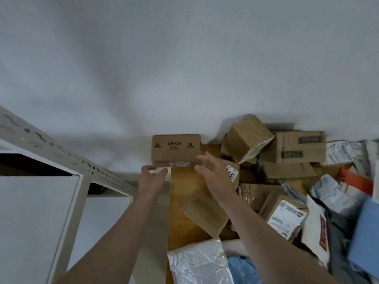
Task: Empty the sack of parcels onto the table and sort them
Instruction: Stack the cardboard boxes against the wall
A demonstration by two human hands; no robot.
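Note:
A brown cardboard box printed "INS BAHA" stands at the far left corner of the wooden table, against the wall. My left hand hovers just below its left front corner, fingers loosely curved and holding nothing. Just right of the box, my right hand reaches with fingers spread, a little apart from it. A heap of cardboard parcels and plastic mailers covers the right part of the table. A small flat box lies under my right forearm.
A white metal shelf rack stands left of the table, with a narrow gap between. A clear-white plastic mailer and blue packets lie at the near edge. The white wall rises right behind the table.

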